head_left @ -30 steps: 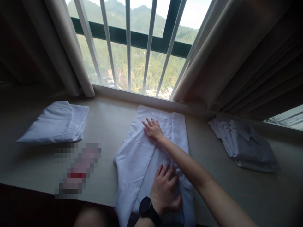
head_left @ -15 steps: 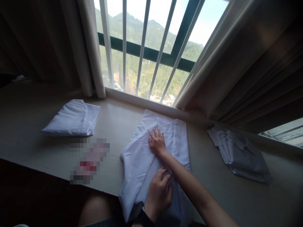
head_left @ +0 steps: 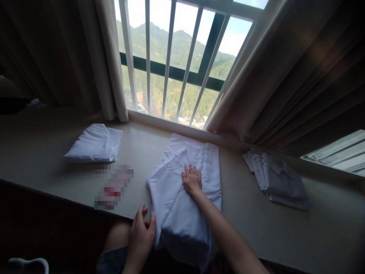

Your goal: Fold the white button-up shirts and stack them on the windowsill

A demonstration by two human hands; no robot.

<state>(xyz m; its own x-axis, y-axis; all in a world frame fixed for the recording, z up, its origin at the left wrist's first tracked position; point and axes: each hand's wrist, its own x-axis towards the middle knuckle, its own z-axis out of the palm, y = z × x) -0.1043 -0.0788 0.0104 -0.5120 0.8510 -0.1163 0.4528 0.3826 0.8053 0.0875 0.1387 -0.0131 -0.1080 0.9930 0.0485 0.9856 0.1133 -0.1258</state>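
Left hand [head_left: 140,232] now off the white garment [head_left: 182,198], down at its lower left edge by the bench [head_left: 137,152] front. Right hand [head_left: 192,179] slid nearer, flat mid-cloth. Lower part now folded, hanging over the edge.

Folded shirt [head_left: 95,144] left, spread shirt [head_left: 182,190] centre on ledge [head_left: 251,213], shirt pile [head_left: 278,180] right
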